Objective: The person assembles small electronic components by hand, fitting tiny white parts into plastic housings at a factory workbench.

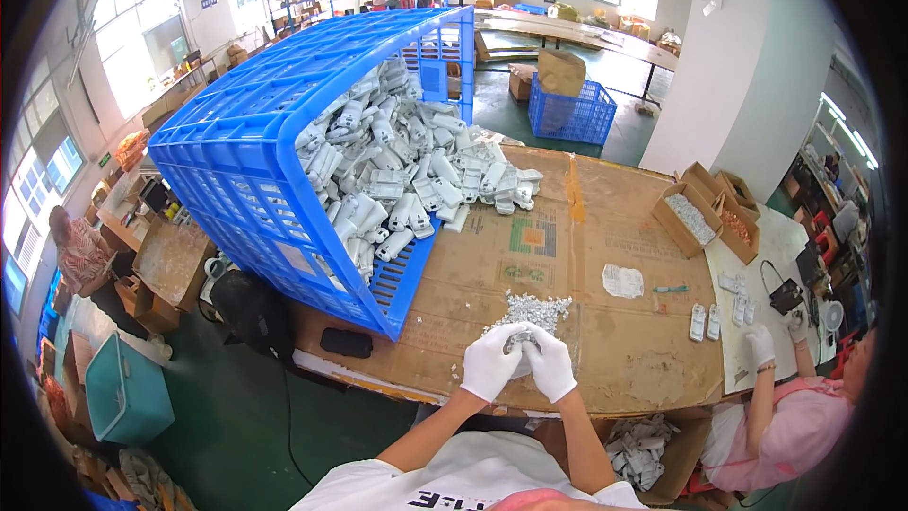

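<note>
My left hand (488,365) and my right hand (550,365), both in white gloves, meet close to the table's front edge. Their fingers are closed together around something small and greyish, mostly hidden by the gloves. Just beyond the fingertips lies a loose pile of small silvery-white parts (537,308) on the cardboard-covered table (605,360). To the left, a large blue plastic crate (236,147) rests on its side. White plastic housings (407,166) fill it and spill out of its open side onto the cardboard.
A black case (346,343) lies by the crate. At right are a box of small white parts (689,218), a crumpled white sheet (622,280), a teal tool (671,289) and several housings (698,322). A co-worker in pink (785,426) sits right, gloved hands raised. An open carton (683,454) stands below.
</note>
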`<state>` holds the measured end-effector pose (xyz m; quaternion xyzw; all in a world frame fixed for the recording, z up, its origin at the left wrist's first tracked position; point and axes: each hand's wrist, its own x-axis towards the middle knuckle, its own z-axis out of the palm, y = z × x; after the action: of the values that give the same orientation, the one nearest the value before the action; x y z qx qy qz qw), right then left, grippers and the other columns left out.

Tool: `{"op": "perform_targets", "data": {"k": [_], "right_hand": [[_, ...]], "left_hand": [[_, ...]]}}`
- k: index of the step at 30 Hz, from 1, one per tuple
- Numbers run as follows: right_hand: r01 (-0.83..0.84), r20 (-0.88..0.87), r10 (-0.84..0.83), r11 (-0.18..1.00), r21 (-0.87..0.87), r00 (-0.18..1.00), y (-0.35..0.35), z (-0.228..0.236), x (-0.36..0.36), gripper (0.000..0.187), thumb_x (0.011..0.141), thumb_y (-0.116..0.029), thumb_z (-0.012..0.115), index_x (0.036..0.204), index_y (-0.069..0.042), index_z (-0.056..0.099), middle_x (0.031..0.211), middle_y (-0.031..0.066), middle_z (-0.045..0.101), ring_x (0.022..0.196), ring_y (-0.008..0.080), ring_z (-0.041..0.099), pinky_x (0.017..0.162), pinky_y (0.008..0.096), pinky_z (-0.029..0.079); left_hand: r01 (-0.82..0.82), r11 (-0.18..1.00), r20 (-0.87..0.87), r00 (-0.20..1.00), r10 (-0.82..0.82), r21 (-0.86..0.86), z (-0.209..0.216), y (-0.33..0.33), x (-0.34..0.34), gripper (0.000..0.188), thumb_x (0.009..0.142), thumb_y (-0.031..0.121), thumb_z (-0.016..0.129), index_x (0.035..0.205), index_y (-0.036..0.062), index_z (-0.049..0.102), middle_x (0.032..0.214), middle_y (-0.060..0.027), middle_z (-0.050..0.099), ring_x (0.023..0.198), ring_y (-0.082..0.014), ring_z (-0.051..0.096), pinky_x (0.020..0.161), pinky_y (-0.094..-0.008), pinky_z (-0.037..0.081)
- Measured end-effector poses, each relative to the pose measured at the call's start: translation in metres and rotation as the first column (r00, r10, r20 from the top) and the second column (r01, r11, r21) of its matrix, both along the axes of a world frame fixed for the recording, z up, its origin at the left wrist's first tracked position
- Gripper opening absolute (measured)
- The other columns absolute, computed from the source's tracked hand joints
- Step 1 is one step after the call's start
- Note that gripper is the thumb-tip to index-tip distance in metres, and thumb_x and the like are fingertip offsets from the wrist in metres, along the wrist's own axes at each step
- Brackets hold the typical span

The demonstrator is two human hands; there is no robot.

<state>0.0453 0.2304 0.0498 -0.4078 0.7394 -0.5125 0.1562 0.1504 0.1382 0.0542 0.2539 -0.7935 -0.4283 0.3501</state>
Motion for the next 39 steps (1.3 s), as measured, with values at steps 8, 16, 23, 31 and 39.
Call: {"op": "perform_targets", "data": {"k": [8,16,23,31,39], "right_hand": [[0.052,-0.022,-0.054,0.996,-0.072,0.998,0.012,-0.002,0.011,0.027,0.088,0.000,0.060,0.114,-0.001,0.068,0.086,0.0104,0.070,0.077,0.0123,0.063,0.073,0.0281,0.051],[0.086,0.154,-0.062,0.984,-0.156,0.986,0.012,-0.007,0.010,0.022,0.084,0.003,0.060,0.105,0.001,0.068,0.093,0.0071,0.069,0.087,0.0121,0.063,0.079,0.0286,0.052],[0.140,0.367,-0.046,0.962,-0.235,0.929,-0.012,0.017,0.006,0.021,0.087,-0.004,0.058,0.106,0.001,0.066,0.091,0.0068,0.067,0.085,0.0133,0.062,0.081,0.0299,0.050],[0.145,0.511,-0.044,0.977,-0.160,0.858,-0.004,0.013,0.009,0.018,0.090,-0.008,0.061,0.106,-0.001,0.065,0.095,0.0008,0.064,0.088,0.0074,0.057,0.079,0.0247,0.047],[0.183,0.470,-0.072,0.964,-0.195,0.880,-0.003,0.002,0.013,0.011,0.089,-0.005,0.061,0.097,0.000,0.065,0.084,0.0005,0.064,0.079,0.0068,0.056,0.071,0.0250,0.047]], "left_hand": [[-0.042,0.999,-0.009,0.999,0.042,0.009,0.003,0.018,0.007,0.025,0.081,0.006,0.068,0.106,0.0075,0.071,0.098,-0.0130,0.072,0.089,-0.0276,0.072,0.077,-0.0345,0.056],[0.045,0.999,-0.105,0.994,-0.043,0.019,0.004,0.017,0.006,0.029,0.081,-0.003,0.064,0.108,0.0047,0.070,0.103,-0.0154,0.070,0.096,-0.0287,0.069,0.084,-0.0342,0.054],[-0.033,0.997,-0.045,0.999,0.030,-0.074,0.024,0.002,-0.006,0.037,0.079,-0.004,0.065,0.114,0.0081,0.066,0.103,-0.0127,0.067,0.096,-0.0307,0.066,0.083,-0.0369,0.053],[-0.024,0.996,-0.042,0.999,0.020,-0.083,0.018,0.013,-0.005,0.037,0.079,-0.002,0.066,0.115,0.0084,0.065,0.102,-0.0112,0.066,0.092,-0.0289,0.065,0.080,-0.0361,0.053],[0.002,0.999,-0.064,0.998,-0.004,-0.041,0.005,0.014,0.000,0.034,0.080,0.002,0.066,0.113,0.0095,0.065,0.095,-0.0135,0.064,0.084,-0.0319,0.064,0.073,-0.0384,0.052]]}}
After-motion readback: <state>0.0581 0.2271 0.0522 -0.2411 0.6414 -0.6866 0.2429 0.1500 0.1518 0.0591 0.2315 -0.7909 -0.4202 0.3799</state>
